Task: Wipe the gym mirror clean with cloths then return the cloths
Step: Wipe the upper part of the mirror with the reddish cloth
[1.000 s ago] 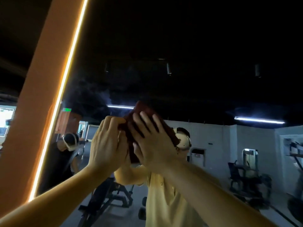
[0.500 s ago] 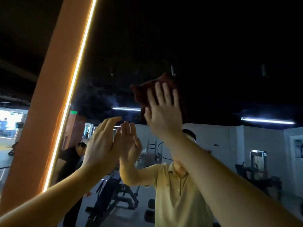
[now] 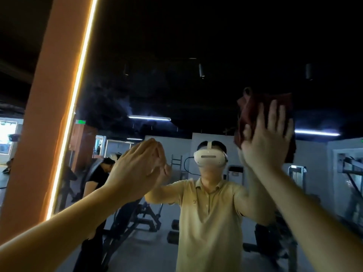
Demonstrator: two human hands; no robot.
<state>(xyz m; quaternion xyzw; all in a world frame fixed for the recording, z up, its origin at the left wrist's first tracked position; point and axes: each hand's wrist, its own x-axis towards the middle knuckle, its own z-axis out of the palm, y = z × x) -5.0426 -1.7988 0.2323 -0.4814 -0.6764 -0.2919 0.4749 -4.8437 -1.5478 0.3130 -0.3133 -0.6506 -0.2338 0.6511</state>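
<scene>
Slipping: your crumpled dark red cloth (image 3: 253, 110) is only trapped between palm and glass, not gripped. Ease the pressure and I judge it would drop to the floor.
Bunching: the cloth sits wadded, with a fold poking out at its top left. A lump like that would likely wipe a narrow track and leave streaks.
Missed haze: a pale cloudy smear (image 3: 119, 107) shows on the large wall mirror (image 3: 176, 91) toward its left edge, well apart from the cloth. Stay on the right and it would probably remain.
Fingerprints: your bare left hand (image 3: 135, 165) touches the glass, so it could print marks on a surface you are meant to clean.
Right hand: your right hand (image 3: 269, 144) is raised high, fingers straight and spread, palm pressing the cloth flat on the mirror. Your forearm rises from the lower right.
Left hand: it is lower, fingers straight and pressed together, their tips meeting their own reflection. It holds nothing that I can see.
Cloth's place: it is on the mirror under your right hand, up and to the right of the reflected white headset (image 3: 209, 158) and far from the glowing orange light strip (image 3: 78, 91) along the mirror's left edge.
Second cloth: none is in view, so look for it before returning anything.
</scene>
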